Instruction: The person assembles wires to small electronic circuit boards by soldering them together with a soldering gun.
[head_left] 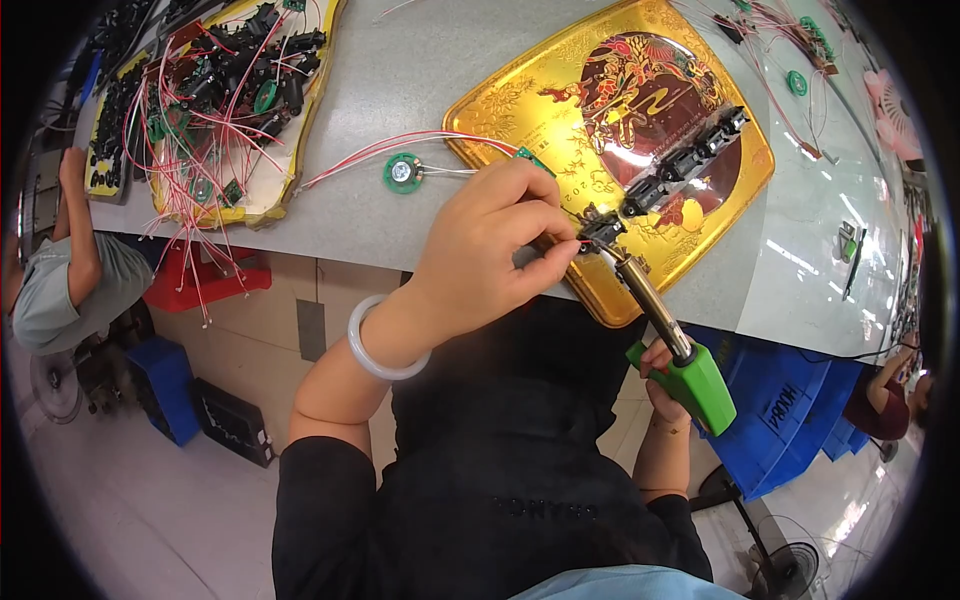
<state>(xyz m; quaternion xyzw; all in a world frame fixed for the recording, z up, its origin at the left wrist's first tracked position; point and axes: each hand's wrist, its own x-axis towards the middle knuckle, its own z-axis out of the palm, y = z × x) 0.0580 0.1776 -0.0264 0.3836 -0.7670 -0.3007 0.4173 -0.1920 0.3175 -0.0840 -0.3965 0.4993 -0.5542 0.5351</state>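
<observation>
My left hand [495, 245] pinches a small black component [598, 227] with thin red and white wires [380, 150] at the near edge of a gold decorated tray [520, 110]. The wires run left to a small round green speaker [402, 172] lying on the grey table. My right hand [662, 385] grips the green handle of a soldering iron [680, 350], mostly hidden behind it. The iron's metal tip meets the black component. Further black components [690, 160] lie in a row on the tray beyond it.
At the far left a yellow tray [262, 205] holds several black parts with red wires. More wired boards [790, 40] lie at the far right. A blue bin [790, 410] stands under the table at right. Other people sit at the left [70, 270] and right [890, 395].
</observation>
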